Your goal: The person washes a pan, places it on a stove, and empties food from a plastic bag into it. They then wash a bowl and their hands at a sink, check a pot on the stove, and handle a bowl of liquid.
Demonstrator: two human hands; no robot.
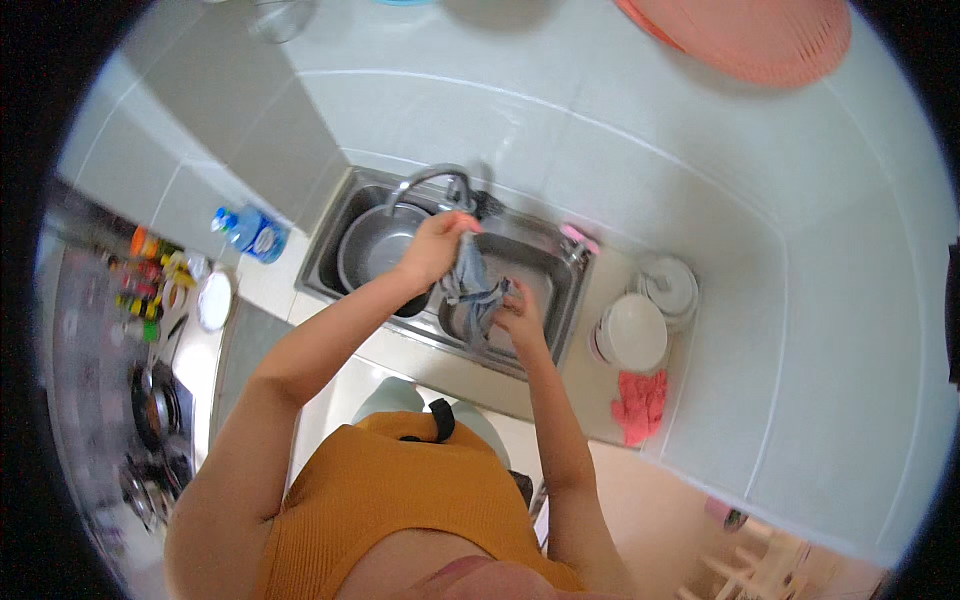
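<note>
A crumpled grey-blue cloth (pixel 474 279) hangs between my two hands above the right basin of a stainless steel double sink (pixel 551 289). My left hand (pixel 439 244) grips its upper end, close beneath the faucet (pixel 442 176). Lower down and to the right, my right hand (pixel 521 313) has its fingers on the cloth's other side. A round metal basin (pixel 367 244) sits in the left sink bowl, with the curved spout reaching over its rim. Whether water runs from the spout, I cannot tell.
Right of the sink stand a white bowl (pixel 636 334), stacked dishes (pixel 667 289) and a red cloth or glove (pixel 640 405). A blue plastic bottle (pixel 253 234) is at the left corner. Farther left are seasoning bottles (pixel 154 274) and a pan (pixel 154 405). Pink baskets (pixel 765 37) hang on the wall.
</note>
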